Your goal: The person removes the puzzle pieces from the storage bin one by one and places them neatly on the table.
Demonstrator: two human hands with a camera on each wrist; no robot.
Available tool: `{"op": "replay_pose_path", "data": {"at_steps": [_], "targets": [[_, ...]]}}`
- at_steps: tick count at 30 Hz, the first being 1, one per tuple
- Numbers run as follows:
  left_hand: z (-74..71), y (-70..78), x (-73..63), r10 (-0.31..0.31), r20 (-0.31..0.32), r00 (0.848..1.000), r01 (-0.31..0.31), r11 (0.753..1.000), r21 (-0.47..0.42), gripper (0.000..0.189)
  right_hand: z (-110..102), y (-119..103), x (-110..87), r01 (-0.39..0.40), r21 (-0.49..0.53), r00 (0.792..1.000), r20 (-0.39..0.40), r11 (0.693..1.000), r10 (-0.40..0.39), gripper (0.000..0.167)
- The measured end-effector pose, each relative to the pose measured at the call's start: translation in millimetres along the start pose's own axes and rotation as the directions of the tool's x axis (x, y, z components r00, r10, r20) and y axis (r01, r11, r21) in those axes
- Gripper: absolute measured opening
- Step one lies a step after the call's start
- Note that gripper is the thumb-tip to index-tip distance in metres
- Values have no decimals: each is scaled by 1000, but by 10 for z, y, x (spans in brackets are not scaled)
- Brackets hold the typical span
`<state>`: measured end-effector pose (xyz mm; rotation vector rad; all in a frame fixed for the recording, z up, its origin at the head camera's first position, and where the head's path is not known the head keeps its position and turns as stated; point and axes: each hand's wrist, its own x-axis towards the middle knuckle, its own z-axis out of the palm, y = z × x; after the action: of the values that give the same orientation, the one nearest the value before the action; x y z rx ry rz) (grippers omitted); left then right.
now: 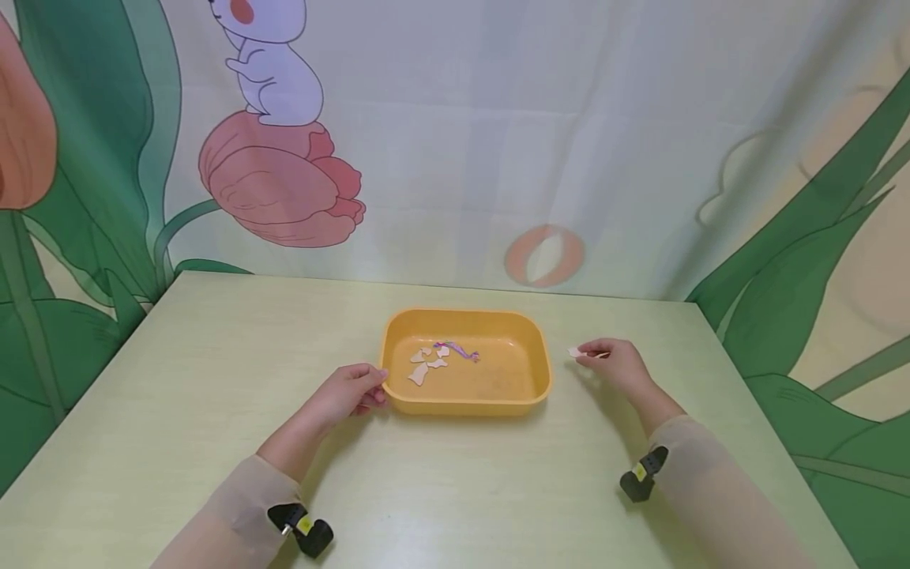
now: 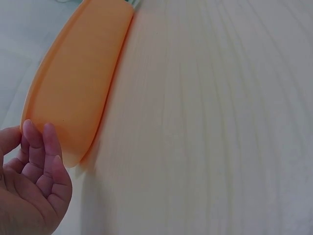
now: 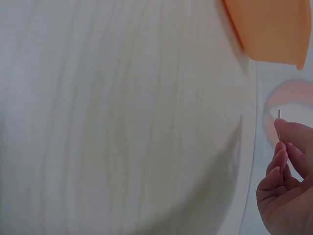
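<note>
A yellow plastic tray sits on the table in the head view. My left hand pinches its left rim near the front corner, thumb on one side and fingers against the outer wall. Inside lie several small pale, irregular flat pieces and a twisted purple and pink strip. To the right of the tray, my right hand pinches a small pale flat piece between thumb and fingertips, held above the table. Only a thin edge of that piece shows in the right wrist view.
The light wood-grain table extends around the tray. Behind it hangs a curtain printed with a rabbit, flowers and leaves. Each sleeve carries a black wrist camera.
</note>
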<state>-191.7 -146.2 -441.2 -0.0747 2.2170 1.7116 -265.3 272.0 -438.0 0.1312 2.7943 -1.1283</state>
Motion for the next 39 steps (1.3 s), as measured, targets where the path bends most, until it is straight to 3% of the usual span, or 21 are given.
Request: {"op": "replay_pose_path", "data": {"at_steps": [23,29,39], "targets": [[-5,6,6,-11,-3,1000,11,1000,6,27,57,226,207,-165,-44,985,35,985,167,33],[-2,-9,18,-17,-9,1000,17,1000,-1,26,64,248,235,-171,-68,984,30,983,174,34],[-6,12,-9,-11,1,1000,11,1000,-1,27,59,258,244,-109,-82,994,1,991,109,33]]}}
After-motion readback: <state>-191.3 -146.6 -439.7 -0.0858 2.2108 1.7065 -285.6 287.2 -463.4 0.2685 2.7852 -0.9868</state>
